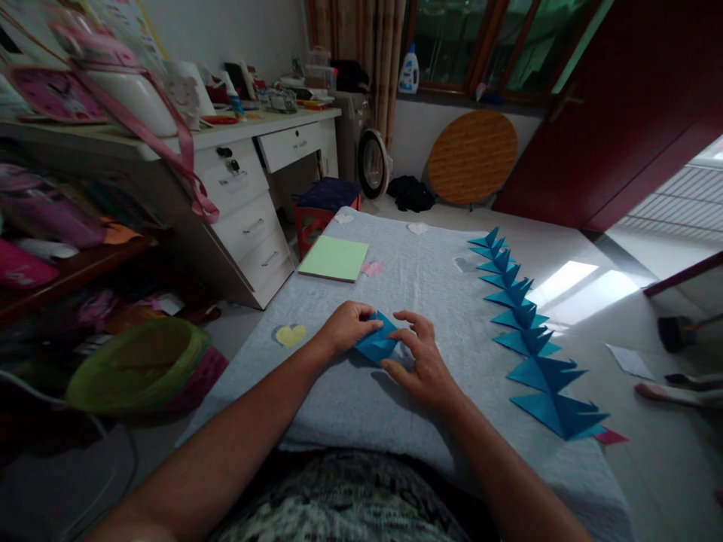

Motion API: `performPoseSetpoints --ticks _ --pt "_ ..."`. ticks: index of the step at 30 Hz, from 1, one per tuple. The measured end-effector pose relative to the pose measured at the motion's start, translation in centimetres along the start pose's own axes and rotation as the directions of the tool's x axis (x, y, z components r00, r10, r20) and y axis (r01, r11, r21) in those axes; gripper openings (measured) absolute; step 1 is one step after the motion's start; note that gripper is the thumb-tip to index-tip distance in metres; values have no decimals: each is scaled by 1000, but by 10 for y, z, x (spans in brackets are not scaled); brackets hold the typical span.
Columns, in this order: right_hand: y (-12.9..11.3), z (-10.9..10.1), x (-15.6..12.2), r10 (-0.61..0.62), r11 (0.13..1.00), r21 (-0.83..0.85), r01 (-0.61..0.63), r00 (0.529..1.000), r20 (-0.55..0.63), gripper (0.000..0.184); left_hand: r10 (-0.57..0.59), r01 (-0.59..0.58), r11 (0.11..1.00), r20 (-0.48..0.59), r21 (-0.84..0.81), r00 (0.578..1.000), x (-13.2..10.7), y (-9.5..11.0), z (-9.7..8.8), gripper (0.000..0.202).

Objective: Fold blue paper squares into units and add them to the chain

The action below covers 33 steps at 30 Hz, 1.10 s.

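Note:
A small blue folded paper piece [377, 342] lies on the grey cloth-covered table [361, 406] just in front of me. My left hand [346, 325] is curled over its left side, fingers pressed down on the paper. My right hand [421, 363] rests on its right side, fingertips pinching and pressing the fold. Along the table's right edge runs a row of several finished blue folded triangles [528, 339], lined up from far to near.
A stack of light green paper [334, 258] lies at the far left of the table. Heart patches [290, 334] dot the cloth. A white desk with drawers [248, 218] stands left, a green basket [138, 365] below it, a red stool [319, 211] behind.

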State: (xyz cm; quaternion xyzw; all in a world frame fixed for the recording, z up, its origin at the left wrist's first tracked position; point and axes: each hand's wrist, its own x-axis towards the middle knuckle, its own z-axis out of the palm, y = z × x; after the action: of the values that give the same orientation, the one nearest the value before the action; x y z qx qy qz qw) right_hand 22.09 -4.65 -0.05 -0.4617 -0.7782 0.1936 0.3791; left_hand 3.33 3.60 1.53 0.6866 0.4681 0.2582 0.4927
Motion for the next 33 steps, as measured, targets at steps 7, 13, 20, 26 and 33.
performPoseSetpoints --ticks 7,13,20,26,33 --pt "12 10 4 126 991 -23 -129 986 -109 7 -72 83 971 57 -223 996 2 -8 5 24" --pt "14 16 8 167 975 -119 -188 972 -167 13 -87 97 968 52 -233 995 2 -7 6 20" --pt "0 15 1 -74 970 -238 38 987 -143 19 -83 88 975 31 -206 996 6 -9 4 21" --pt "-10 16 0 -126 946 -279 164 981 148 15 -92 98 980 44 -172 995 10 -13 4 19" --pt "-14 16 3 -25 937 -330 114 965 262 17 -56 45 991 -89 -122 994 11 -15 6 25"
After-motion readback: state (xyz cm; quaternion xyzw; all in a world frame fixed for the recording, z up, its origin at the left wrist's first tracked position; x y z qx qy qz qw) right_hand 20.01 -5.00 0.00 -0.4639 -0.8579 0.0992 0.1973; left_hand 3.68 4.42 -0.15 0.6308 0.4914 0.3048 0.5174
